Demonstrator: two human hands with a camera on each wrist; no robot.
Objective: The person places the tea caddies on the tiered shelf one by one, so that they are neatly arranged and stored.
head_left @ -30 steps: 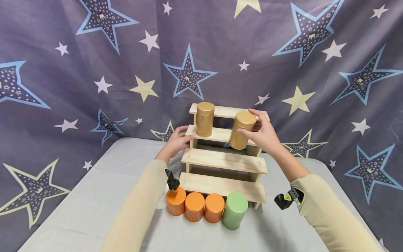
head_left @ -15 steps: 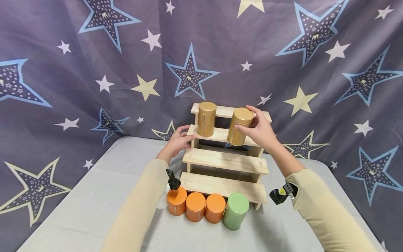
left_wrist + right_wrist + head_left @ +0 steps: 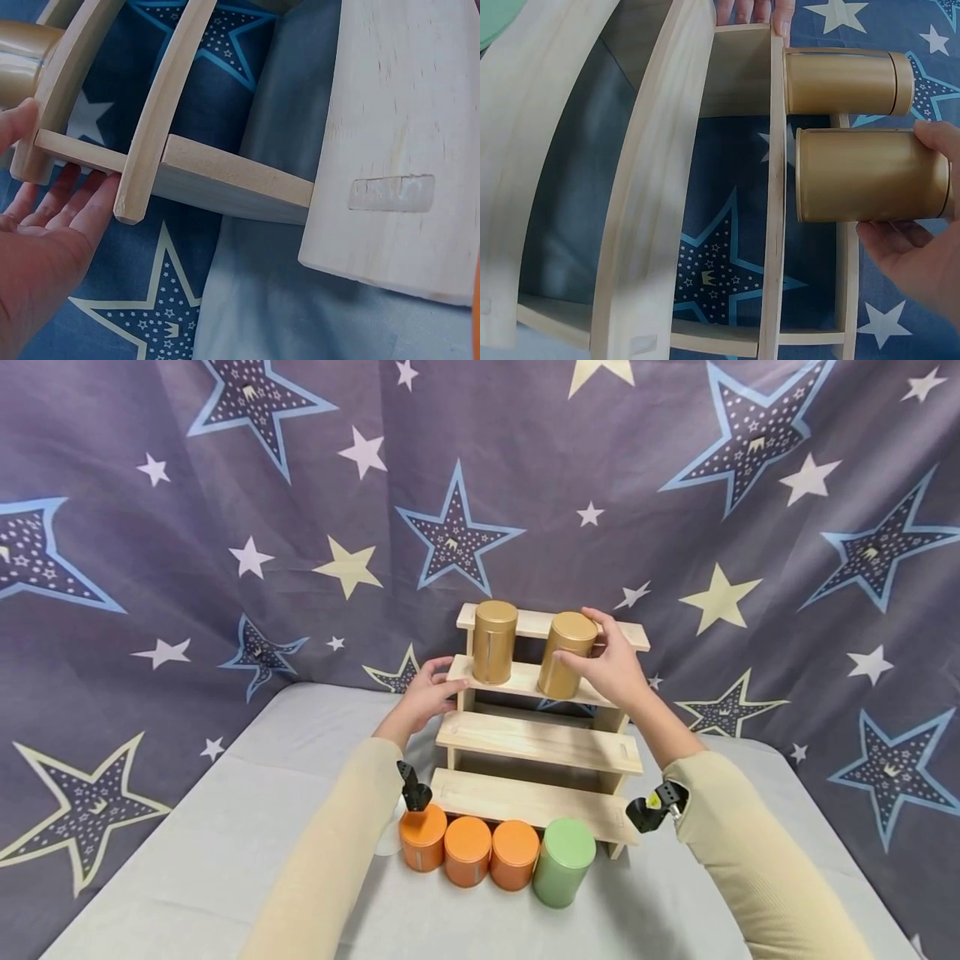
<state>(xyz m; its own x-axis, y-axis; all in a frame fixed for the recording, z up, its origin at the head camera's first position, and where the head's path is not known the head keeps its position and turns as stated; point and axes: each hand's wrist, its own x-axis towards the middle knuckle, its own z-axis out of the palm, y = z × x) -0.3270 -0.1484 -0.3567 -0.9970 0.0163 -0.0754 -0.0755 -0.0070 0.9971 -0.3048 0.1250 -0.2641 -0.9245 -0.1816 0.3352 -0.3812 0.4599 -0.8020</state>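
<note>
My right hand point(image 3: 618, 670) grips a gold tin canister point(image 3: 562, 667) near its lid, thumb on one side and fingers on the other. The right wrist view shows this canister point(image 3: 870, 178) with its base close over the third shelf up. Another gold canister point(image 3: 495, 643) stands upright on the left part of the same shelf. My left hand point(image 3: 425, 697) holds the left end of the stepped wooden rack point(image 3: 536, 737). In the left wrist view its thumb point(image 3: 19, 124) lies at the shelf's edge, and the fingers reach under the board.
In front of the rack stand three orange canisters point(image 3: 467, 852) in a row, with a taller green canister point(image 3: 564, 864) at their right. A white round thing point(image 3: 388, 837) shows partly behind my left sleeve. A star-patterned curtain point(image 3: 300, 527) hangs right behind the rack.
My right hand has moved the gold canister left and back, from in front of the third shelf to over it, and it now stands more upright. The left hand stays at the rack.
</note>
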